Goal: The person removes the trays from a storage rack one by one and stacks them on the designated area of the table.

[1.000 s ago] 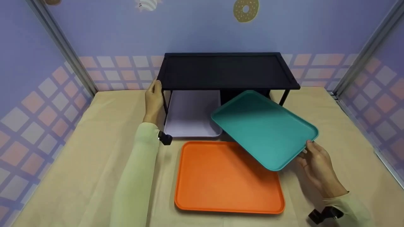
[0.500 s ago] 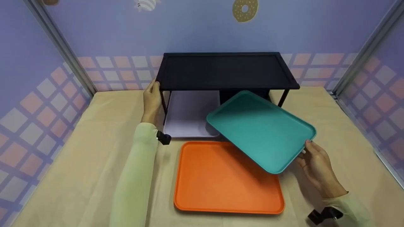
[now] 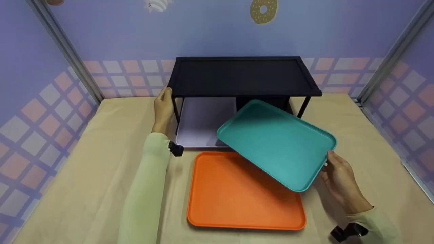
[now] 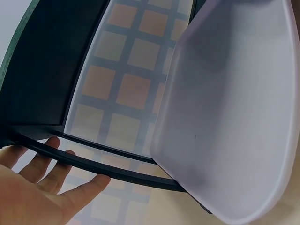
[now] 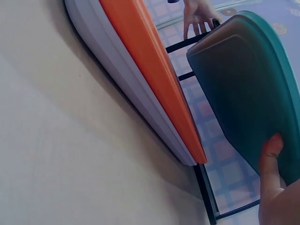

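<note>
My right hand (image 3: 340,176) holds a teal tray (image 3: 278,145) by its right edge, thumb at the rim. A finger (image 5: 271,154) lies against the underside in the right wrist view. The tray is tilted and turned at an angle, partly over the orange tray (image 3: 237,193), its far corner just in front of the black rack (image 3: 240,76). My left hand (image 3: 162,110) grips the rack's left end, its fingers (image 4: 51,176) around the front leg. A lavender tray (image 3: 203,125) lies under the rack, its back part hidden by the rack top.
Below the orange tray, a lavender edge (image 5: 117,70) shows in the right wrist view. A cream cloth (image 3: 112,152) covers the table. Patterned walls (image 3: 129,37) rise at the back and both sides, with grey metal posts (image 3: 64,51) at the corners.
The teal tray has shifted left and toward me, its left corner over more of the lavender tray. My right hand has barely moved. The left hand still grips the rack.
</note>
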Available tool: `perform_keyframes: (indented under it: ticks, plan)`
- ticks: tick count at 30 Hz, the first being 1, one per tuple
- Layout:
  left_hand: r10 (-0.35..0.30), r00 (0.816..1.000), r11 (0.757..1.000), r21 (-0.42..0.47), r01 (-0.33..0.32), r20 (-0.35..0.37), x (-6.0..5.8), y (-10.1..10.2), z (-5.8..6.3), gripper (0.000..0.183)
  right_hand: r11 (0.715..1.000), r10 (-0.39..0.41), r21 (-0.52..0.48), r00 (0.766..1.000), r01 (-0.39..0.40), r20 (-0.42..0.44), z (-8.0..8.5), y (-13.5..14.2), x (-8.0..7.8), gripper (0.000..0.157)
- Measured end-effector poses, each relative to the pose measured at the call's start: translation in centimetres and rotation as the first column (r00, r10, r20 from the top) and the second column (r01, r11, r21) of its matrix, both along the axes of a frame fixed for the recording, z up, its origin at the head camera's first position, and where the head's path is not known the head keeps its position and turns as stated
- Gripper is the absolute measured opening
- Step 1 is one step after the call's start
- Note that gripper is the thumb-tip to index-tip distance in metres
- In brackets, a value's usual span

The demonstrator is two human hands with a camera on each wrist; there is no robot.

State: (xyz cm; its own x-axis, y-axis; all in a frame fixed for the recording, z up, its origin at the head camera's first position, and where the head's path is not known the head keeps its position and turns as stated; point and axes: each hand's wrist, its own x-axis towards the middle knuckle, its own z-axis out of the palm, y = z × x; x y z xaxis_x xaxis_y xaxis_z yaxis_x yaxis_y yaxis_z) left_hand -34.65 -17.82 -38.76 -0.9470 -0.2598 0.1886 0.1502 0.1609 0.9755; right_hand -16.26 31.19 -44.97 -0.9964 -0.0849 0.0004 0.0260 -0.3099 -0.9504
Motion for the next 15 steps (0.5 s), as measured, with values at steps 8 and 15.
perform_keyframes:
  ticks: [8,15]
  plan:
    - [-0.006,1.0,0.998,0.056,0.005,0.007,0.7,0.2,0.9,0.048,1.0,-0.008,0.02,1.0,0.008,0.028,0.0,0.0,-0.1,0.077]
    - [-0.025,1.0,0.998,0.065,0.025,0.013,2.0,0.7,2.3,0.047,1.0,-0.007,0.028,1.0,0.007,0.025,0.0,0.0,0.0,0.07]
